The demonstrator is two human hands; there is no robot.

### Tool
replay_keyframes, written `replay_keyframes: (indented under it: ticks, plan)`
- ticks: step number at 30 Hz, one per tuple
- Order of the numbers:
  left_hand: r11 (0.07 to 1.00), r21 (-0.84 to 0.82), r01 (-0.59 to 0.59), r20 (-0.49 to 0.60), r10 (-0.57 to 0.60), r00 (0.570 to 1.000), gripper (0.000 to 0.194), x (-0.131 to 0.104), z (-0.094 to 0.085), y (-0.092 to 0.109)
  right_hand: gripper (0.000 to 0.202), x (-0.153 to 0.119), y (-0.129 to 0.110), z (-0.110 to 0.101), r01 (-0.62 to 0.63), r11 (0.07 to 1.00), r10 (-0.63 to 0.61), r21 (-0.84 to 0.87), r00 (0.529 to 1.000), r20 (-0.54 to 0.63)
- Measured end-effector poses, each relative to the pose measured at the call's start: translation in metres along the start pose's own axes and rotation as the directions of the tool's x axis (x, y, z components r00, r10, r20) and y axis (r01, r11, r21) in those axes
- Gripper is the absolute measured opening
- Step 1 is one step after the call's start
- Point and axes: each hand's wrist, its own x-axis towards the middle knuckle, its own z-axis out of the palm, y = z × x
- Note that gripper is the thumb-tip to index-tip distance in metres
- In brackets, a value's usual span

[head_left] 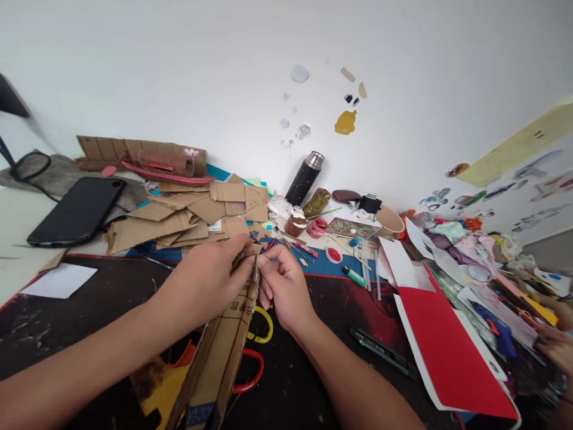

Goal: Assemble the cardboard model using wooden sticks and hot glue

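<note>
My left hand [215, 275] is closed on the far end of a long folded cardboard strip [226, 352], which has printed characters and runs toward me. At the same end, my right hand [280, 280] pinches the strip's right edge between thumb and fingers. Both hands nearly touch there. Beneath and beside the cardboard lie scissors with a yellow handle loop [264, 325] and a red handle loop [250, 371]. Beyond my left hand, cardboard scraps [179, 215] are piled up.
A black phone [77, 210] lies at the left. Behind the hands stand a black thermos [305, 179] and paint jars [317, 227]. On the right are a cutter [380, 351], red paper [456, 352] and heaped craft materials. Part of another person's hand [555, 346] shows at the far right.
</note>
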Motion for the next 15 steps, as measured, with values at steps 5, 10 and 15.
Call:
replay_keyframes:
  ticks: [5, 10, 15]
  plan:
    - [1.000, -0.004, -0.010, -0.010, 0.010, 1.000, 0.028, -0.0010, -0.0006, -0.0007, 0.046, 0.0006, -0.0007, 0.0008, 0.002, 1.000, -0.002, 0.002, 1.000, 0.015]
    - [0.999, -0.041, -0.026, -0.031, 0.025, 0.999, 0.029, -0.0006, -0.0003, -0.0027, 0.047, 0.0023, 0.0002, 0.0008, -0.001, 1.000, 0.001, 0.005, 1.000, 0.025]
    - [0.998, -0.056, -0.034, -0.031, 0.032, 0.999, 0.031, 0.0003, -0.0017, -0.0035, 0.047, 0.0033, 0.0003, 0.0012, 0.009, 1.000, -0.009, -0.004, 1.000, 0.022]
